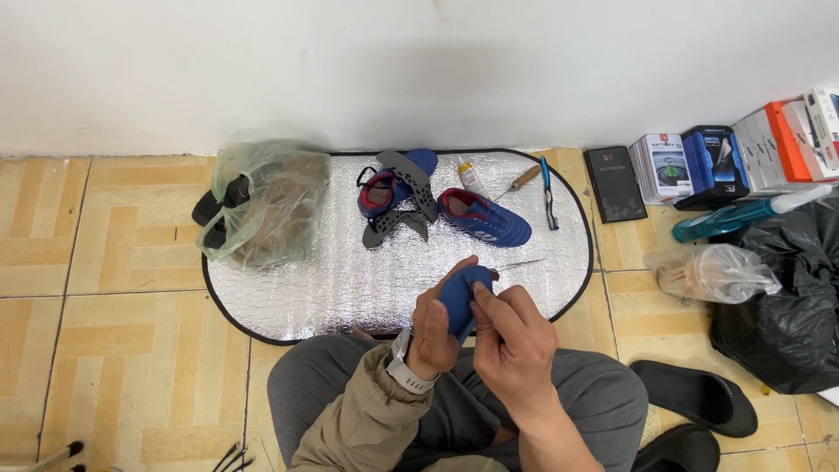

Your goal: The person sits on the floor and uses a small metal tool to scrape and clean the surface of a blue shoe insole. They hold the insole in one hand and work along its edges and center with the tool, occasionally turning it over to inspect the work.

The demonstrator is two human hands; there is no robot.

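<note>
My left hand [434,328] grips a blue insole-shaped piece [461,299] upright over my lap. My right hand [511,336] pinches the top of that piece, with a thin needle-like tool [517,263] showing just beyond it. Two blue shoes lie on the silver mat [297,301]: one [389,185] with dark sole plates [411,197] resting on it, the other [486,218] on its side to the right.
A clear plastic bag [262,205] sits on the mat's left end. A small glue bottle [471,177], an awl [522,181] and a blue-handled tool [548,192] lie at the back. Boxes [699,162], a black bag [782,297] and dark slippers [695,398] crowd the right.
</note>
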